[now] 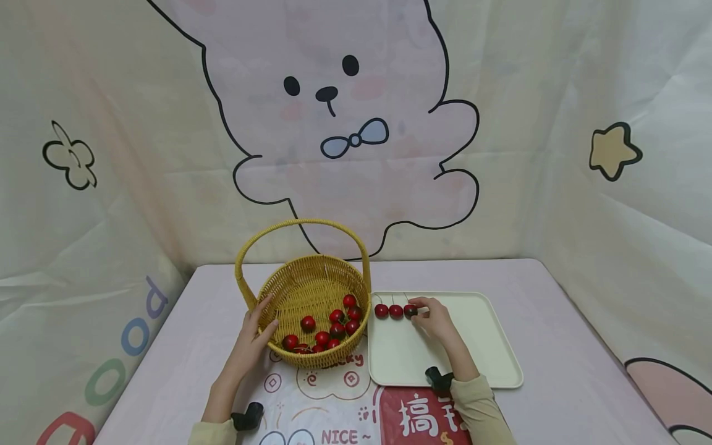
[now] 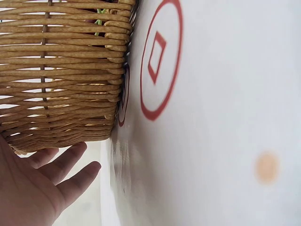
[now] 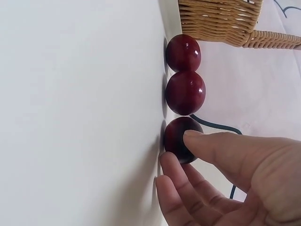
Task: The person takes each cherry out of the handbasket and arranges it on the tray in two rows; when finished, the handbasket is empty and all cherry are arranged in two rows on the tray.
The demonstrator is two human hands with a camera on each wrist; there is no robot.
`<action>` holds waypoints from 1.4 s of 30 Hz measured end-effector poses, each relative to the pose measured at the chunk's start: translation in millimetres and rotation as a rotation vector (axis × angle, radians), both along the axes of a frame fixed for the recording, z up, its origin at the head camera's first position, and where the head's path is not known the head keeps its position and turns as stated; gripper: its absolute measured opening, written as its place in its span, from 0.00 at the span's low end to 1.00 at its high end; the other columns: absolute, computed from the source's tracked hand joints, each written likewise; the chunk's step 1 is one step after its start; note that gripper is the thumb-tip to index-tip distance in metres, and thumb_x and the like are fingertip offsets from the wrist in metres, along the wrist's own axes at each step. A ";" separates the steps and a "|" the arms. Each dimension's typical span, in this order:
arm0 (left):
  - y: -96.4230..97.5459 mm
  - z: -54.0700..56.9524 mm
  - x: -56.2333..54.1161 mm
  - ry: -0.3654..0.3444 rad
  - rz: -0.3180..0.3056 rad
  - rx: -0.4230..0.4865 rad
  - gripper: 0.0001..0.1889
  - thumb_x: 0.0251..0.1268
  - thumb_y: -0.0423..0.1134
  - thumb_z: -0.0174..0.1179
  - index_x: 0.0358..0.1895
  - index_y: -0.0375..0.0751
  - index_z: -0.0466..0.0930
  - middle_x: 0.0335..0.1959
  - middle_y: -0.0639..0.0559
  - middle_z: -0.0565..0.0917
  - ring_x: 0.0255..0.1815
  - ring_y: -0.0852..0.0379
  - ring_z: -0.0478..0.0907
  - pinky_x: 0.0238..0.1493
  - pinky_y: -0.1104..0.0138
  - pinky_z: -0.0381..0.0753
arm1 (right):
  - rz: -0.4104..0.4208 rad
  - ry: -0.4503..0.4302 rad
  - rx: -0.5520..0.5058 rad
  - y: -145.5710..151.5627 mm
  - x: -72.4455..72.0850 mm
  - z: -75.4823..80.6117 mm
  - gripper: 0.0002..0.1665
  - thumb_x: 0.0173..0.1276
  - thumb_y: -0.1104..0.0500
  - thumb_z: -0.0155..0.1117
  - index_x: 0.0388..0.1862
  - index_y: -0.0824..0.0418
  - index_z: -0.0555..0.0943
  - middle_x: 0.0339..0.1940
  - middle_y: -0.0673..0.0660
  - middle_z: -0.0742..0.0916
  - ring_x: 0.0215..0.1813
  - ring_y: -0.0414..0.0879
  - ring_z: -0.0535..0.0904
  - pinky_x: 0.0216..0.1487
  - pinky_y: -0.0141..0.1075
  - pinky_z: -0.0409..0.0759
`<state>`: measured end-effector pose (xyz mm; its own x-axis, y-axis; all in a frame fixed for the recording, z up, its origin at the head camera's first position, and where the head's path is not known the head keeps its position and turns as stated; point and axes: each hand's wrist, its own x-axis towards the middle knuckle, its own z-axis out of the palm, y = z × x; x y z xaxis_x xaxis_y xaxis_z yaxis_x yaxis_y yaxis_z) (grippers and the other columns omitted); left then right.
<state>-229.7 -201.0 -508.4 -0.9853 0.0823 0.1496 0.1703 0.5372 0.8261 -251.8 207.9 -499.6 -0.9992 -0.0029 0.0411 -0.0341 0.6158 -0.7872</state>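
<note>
My right hand [image 1: 436,318] pinches a dark red cherry [image 3: 174,139] between thumb and fingers, low over the cream tray [image 1: 445,355]. Two more cherries [image 3: 185,92] stand in a row beside it on the tray, towards the basket. Thin stems rise from the row in the head view. On the left, my left hand [image 1: 249,340] rests against the side of a yellow woven basket [image 1: 295,278], its fingers fairly straight along the wall. Several red cherries [image 1: 337,330] lie inside the basket, mostly at its front and right.
The basket's tall arched handle [image 1: 303,221] stands up over its far side. A printed mat [image 1: 328,411] lies in front of basket and tray on the pale table [image 1: 556,371]. Cloth walls [image 1: 534,123] with cartoon drawings surround the table on three sides.
</note>
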 end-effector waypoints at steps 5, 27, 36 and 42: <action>-0.2 -0.3 -0.7 0.002 -0.003 0.001 0.31 0.69 0.47 0.50 0.72 0.59 0.50 0.69 0.32 0.50 0.67 0.29 0.54 0.58 0.33 0.56 | 0.002 0.004 0.022 0.9 0.3 -0.3 0.22 0.55 0.72 0.63 0.51 0.67 0.78 0.46 0.66 0.80 0.38 0.53 0.80 0.37 0.40 0.79; -0.5 -0.8 -0.1 -0.005 0.004 0.006 0.31 0.68 0.48 0.51 0.72 0.61 0.50 0.68 0.34 0.52 0.66 0.29 0.56 0.57 0.33 0.57 | -0.054 0.097 0.025 4.6 4.0 18.5 0.21 0.59 0.67 0.64 0.53 0.63 0.78 0.51 0.66 0.78 0.39 0.55 0.80 0.33 0.37 0.79; 0.0 -0.4 -0.2 -0.009 0.002 0.004 0.31 0.68 0.48 0.51 0.72 0.62 0.50 0.69 0.35 0.51 0.67 0.29 0.55 0.57 0.33 0.56 | -0.040 0.210 -0.028 -11.1 12.5 40.4 0.19 0.60 0.65 0.65 0.52 0.61 0.79 0.49 0.63 0.78 0.41 0.53 0.81 0.39 0.38 0.80; 0.0 -0.2 -0.2 -0.010 0.001 0.008 0.31 0.68 0.48 0.50 0.72 0.61 0.50 0.70 0.34 0.50 0.67 0.29 0.55 0.57 0.32 0.56 | 0.039 0.301 -0.065 -28.4 19.6 53.4 0.17 0.61 0.65 0.64 0.50 0.59 0.80 0.44 0.59 0.83 0.39 0.49 0.81 0.41 0.37 0.80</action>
<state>-229.9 -201.0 -508.6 -0.9868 0.0805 0.1405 0.1617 0.5308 0.8320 -232.2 179.4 -446.2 -0.9413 -0.0289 0.3364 -0.2945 0.5578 -0.7760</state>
